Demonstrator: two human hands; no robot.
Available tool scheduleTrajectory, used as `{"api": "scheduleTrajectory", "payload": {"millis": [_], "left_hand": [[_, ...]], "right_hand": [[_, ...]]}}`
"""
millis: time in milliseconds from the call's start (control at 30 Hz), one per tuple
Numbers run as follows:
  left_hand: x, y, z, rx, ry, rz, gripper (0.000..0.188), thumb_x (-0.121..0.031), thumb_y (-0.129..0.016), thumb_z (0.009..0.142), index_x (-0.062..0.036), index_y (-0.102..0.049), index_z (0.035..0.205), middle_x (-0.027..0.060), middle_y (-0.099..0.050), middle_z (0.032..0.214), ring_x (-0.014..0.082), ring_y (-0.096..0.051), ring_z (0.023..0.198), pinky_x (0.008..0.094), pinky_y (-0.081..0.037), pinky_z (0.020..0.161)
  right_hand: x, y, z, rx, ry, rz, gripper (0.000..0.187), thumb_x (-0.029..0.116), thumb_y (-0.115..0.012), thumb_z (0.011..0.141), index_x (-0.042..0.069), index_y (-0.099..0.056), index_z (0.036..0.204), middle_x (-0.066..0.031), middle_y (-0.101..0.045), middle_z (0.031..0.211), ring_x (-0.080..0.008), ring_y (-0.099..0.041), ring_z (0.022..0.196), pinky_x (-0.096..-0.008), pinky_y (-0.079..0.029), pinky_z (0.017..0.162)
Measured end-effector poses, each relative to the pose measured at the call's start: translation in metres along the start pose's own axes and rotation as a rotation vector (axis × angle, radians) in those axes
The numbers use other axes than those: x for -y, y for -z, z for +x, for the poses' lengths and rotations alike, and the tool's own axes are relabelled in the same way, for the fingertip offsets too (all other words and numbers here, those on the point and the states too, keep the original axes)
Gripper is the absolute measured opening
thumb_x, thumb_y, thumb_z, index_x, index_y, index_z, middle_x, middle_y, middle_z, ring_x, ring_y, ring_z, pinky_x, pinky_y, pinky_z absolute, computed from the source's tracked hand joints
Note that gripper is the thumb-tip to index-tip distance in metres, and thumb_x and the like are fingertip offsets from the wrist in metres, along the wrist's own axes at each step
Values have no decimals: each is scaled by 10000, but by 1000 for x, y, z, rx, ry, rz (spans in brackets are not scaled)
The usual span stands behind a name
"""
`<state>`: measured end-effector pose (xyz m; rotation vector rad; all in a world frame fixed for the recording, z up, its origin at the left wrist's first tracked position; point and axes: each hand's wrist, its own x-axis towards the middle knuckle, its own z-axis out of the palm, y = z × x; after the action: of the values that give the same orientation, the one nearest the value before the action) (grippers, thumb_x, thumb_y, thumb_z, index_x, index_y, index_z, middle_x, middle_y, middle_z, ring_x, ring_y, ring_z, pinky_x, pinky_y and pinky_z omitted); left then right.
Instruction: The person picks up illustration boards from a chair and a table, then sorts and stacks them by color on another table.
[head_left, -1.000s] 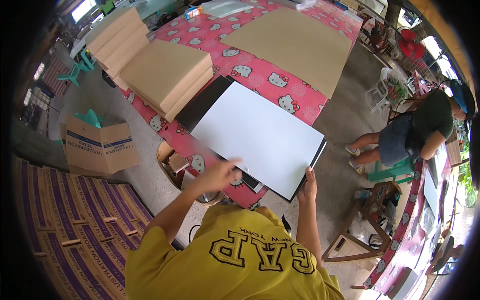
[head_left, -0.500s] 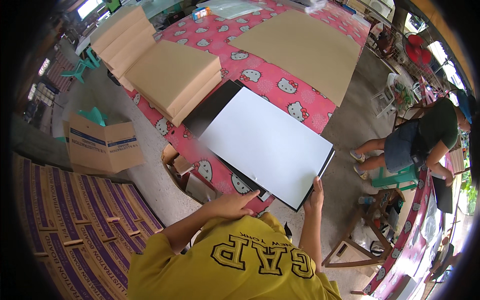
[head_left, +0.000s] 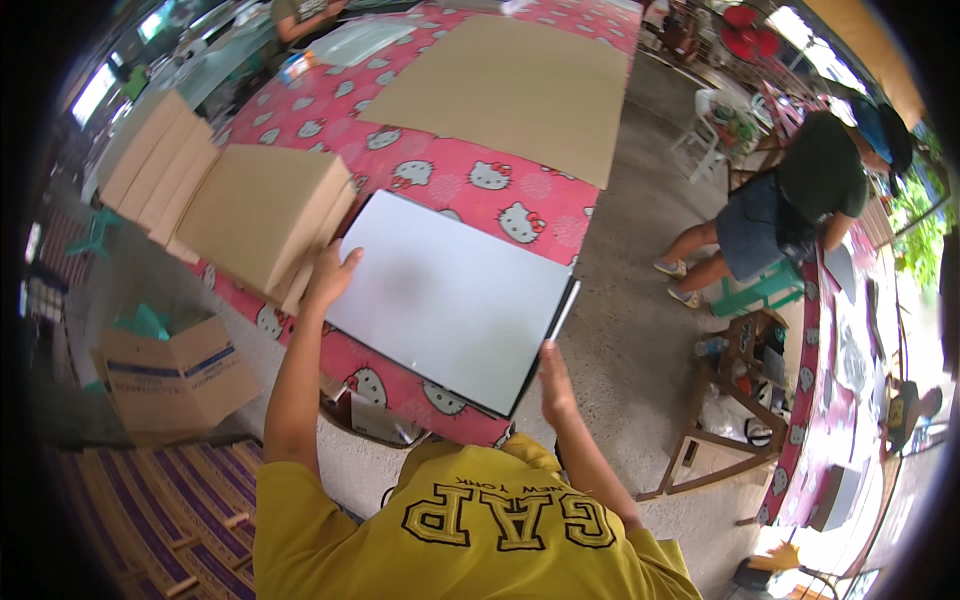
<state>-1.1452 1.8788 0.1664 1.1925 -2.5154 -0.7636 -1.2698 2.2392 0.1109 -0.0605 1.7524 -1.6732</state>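
A stack of white-topped boards (head_left: 450, 300) with black edges lies on the pink patterned tablecloth (head_left: 545, 185), in front of me. My left hand (head_left: 331, 274) is at the stack's left edge, thumb apart and fingers stretched along the side. Against the right edge rests my right hand (head_left: 557, 388), its fingers straight and pointing away from me. One thin board (head_left: 566, 308) sticks out slightly at that right side. The underside of the stack is hidden.
Brown cartons (head_left: 255, 210) are piled left of the boards. A large brown sheet (head_left: 510, 90) covers the table's far part. An opened carton (head_left: 175, 375) and many purple-striped boxes (head_left: 165, 510) lie at left. One person (head_left: 790, 195) bends over a right-hand table; a wooden stand (head_left: 725, 420) is nearby.
My left hand has moved from the near edge to the stack's left end. The white-topped boards now cover the black ones that showed at left. The right hand's fingers have straightened.
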Motion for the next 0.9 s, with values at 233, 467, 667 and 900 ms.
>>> {"api": "scheduleTrajectory", "payload": {"millis": [233,467,667,900], "left_hand": [[22,-21,57,-31,-20,217,719,-524,-426,822,79,-378,1209,277,-486,1131,359,-460,1089,398,-343,935],[4,-19,68,18,110,354,676,-578,-386,811,54,-510,1016,259,-575,958,366,-554,931,428,-420,814],[11,-31,72,-20,109,322,752,-628,-322,801,69,-523,996,285,-562,949,398,-545,918,450,-421,802],[5,-39,63,-12,104,359,737,-627,-307,805,47,-541,990,274,-562,958,403,-533,936,480,-410,793]], "right_hand": [[5,-16,-6,52,126,-331,862,556,-365,839,-47,-5,1339,-216,-23,1403,-317,-47,1308,-345,-91,1056],[4,2,-2,30,-117,181,657,540,-412,835,64,-350,1285,-68,-394,1269,-211,-298,1202,-431,-191,994],[7,3,3,30,-173,117,626,522,-398,850,63,-362,1274,-59,-415,1251,-194,-334,1171,-404,-228,974],[-4,8,-2,1,-168,247,507,435,-359,900,66,-398,1246,-36,-459,1204,-135,-421,1049,-314,-345,833]]}}
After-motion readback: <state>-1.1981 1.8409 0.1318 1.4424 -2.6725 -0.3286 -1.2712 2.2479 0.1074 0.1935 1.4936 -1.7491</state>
